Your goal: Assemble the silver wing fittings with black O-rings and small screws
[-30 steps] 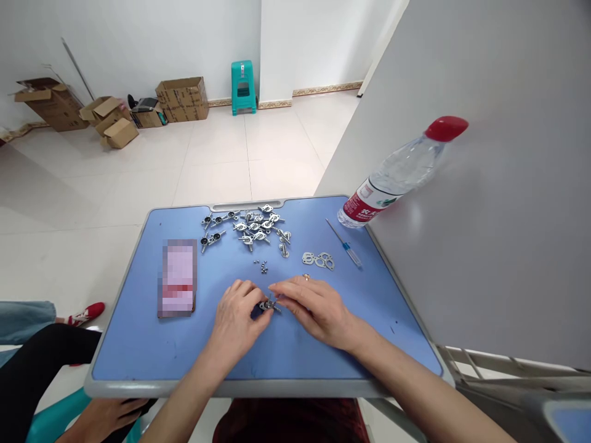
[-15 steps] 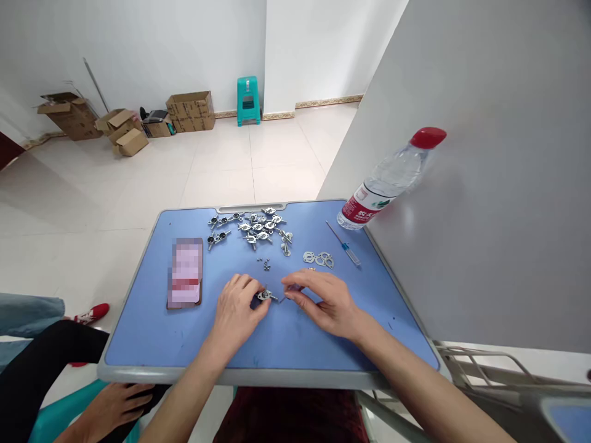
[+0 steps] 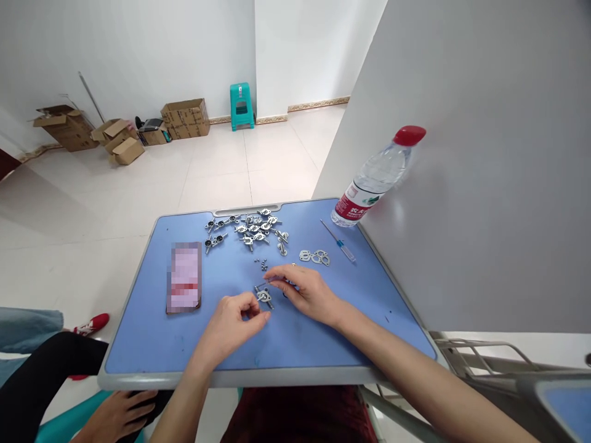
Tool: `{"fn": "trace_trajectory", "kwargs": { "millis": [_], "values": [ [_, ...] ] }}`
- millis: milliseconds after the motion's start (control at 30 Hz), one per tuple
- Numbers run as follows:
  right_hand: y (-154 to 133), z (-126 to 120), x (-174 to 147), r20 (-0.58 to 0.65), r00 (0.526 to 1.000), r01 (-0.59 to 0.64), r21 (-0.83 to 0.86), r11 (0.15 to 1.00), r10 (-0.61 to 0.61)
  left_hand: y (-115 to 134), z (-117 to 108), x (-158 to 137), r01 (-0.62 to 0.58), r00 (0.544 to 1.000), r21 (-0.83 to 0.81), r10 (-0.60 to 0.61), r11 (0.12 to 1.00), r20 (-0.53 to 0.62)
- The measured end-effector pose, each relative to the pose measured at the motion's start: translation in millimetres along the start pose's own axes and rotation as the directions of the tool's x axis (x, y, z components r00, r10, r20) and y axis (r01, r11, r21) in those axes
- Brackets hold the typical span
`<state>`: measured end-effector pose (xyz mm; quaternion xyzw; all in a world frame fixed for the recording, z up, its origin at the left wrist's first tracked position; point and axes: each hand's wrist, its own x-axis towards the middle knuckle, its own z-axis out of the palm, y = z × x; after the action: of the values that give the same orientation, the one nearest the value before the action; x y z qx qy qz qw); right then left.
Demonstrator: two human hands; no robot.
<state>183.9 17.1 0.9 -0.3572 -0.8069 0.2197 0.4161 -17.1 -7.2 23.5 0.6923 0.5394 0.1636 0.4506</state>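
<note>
My left hand (image 3: 233,323) is closed, with its fingertips at the edge of a small metal valve (image 3: 264,296) that has a flange and short pipe stubs. The curled fingers partly hide its near side. My right hand (image 3: 305,294) pinches a thin-shafted tool that looks like a small screwdriver (image 3: 262,284), its shaft pointing left over the far side of the valve. My fingers cover most of its handle. Just beyond the hands lie several tiny metal balls or screws (image 3: 264,265). A pile of similar metal valves (image 3: 258,227) is farther back, with black-faced ones (image 3: 219,239) at its left.
On the blue table (image 3: 152,351) lie a phone (image 3: 185,277), flat metal plates (image 3: 316,257) and a screwdriver (image 3: 339,243). A water bottle (image 3: 373,181) stands by the grey partition (image 3: 484,184). Another person's hand (image 3: 122,412) rests at the lower left.
The valve has turned at my left fingertips, and those fingers have drawn back toward me. My right hand has moved left, bringing the tool's shaft over the valve. The view has shifted slightly.
</note>
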Motion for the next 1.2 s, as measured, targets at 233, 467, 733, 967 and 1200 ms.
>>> {"fn": "trace_trajectory", "kwargs": {
  "millis": [233, 467, 733, 967, 1200],
  "values": [
    [-2.1, -13.1, 2.2, -0.171, 0.975, -0.131, 0.061, 0.989, 0.14, 3.1, -29.9, 2.2, -0.219, 0.97, 0.123, 0.229, 0.968, -0.077],
    [-2.8, -26.1, -2.2, -0.216, 0.942, -0.254, 0.045, 0.966, 0.258, 7.9, -16.0, 15.7, -0.426, 0.894, 0.436, 0.441, 0.793, 0.071],
    [-7.7, -23.0, -3.1, -0.074, 0.982, -0.18, -0.07, 0.981, 0.175, -1.0, -0.7, 20.6, -0.451, 0.857, 0.576, 0.511, 0.682, 0.066],
    [-11.2, -24.1, -2.6, -0.021, 0.992, -0.126, -0.078, 0.989, 0.125, -6.0, 4.3, 24.6, -0.441, 0.858, 0.587, 0.51, 0.679, 0.055],
    [-13.9, -26.2, -2.9, 0.039, 0.993, -0.106, -0.088, 0.99, 0.11, -3.6, 7.8, 24.2, -0.406, 0.885, 0.537, 0.464, 0.739, 0.031]
  ]
}}
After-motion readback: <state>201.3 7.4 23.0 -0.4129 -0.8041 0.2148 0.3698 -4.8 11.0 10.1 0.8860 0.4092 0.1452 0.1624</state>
